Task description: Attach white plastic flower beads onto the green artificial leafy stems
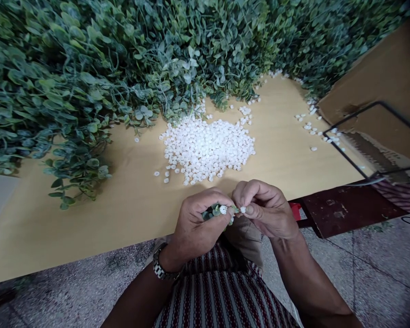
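Observation:
My left hand (205, 223), with a metal watch on its wrist, is closed round a small green leafy sprig (211, 212). One white bead-like piece (223, 209) shows on the sprig by my left thumb. My right hand (266, 207) pinches another small white piece (243, 209) at the sprig's right tip, and the fingers of both hands nearly meet. Just beyond the hands lies a heap of small white pieces (208, 148) on the tan table (133, 200).
A thick mass of green artificial foliage (123, 59) covers the table's far side. Loose white pieces lie scattered at the right, near a cardboard box (382, 82) and a black wire frame (348, 157). A dark red surface (351, 209) is below the table edge.

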Tool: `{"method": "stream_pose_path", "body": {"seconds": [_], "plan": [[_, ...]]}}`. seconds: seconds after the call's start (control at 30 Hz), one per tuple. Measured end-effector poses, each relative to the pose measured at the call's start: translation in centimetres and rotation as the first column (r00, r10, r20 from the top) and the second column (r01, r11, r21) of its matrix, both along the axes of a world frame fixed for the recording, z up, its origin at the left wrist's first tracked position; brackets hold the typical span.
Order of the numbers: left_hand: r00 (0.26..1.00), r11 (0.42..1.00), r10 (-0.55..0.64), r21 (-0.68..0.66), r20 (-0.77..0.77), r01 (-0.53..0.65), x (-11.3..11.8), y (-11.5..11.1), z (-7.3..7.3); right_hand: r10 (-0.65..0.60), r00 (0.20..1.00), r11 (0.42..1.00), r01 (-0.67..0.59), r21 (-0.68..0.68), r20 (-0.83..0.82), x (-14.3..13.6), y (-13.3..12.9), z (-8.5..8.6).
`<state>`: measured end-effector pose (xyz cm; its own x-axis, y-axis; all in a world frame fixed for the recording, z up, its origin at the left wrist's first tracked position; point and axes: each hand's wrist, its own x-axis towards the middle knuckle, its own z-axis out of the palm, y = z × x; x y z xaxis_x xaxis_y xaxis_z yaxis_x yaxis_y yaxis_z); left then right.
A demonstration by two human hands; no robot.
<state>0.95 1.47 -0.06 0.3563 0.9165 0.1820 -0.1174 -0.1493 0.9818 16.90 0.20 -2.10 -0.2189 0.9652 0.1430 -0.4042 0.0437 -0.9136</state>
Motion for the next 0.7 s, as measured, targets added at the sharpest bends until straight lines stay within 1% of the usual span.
{"method": "stream_pose_path", "body": {"seconds": [0.17, 0.43, 0.7], "plan": [[1.000, 1.000, -0.006, 0.008, -0.020, 0.006, -0.01, -0.05, -0.09, 0.046, 0.998, 0.999, -0.047, 0.025, 0.032, 0.43, 0.14, -0.09], [1.000, 1.000, -0.009, 0.005, -0.023, 0.010, 0.03, -0.17, -0.22, 0.063, 0.995, 0.998, -0.063, -0.012, 0.071, 0.63, 0.04, -0.08], [1.000, 0.997, -0.017, 0.073, 0.012, 0.016, 0.03, -0.17, -0.32, 0.077, 0.994, 0.997, -0.076, -0.021, 0.073, 0.67, -0.05, 0.02]]}}
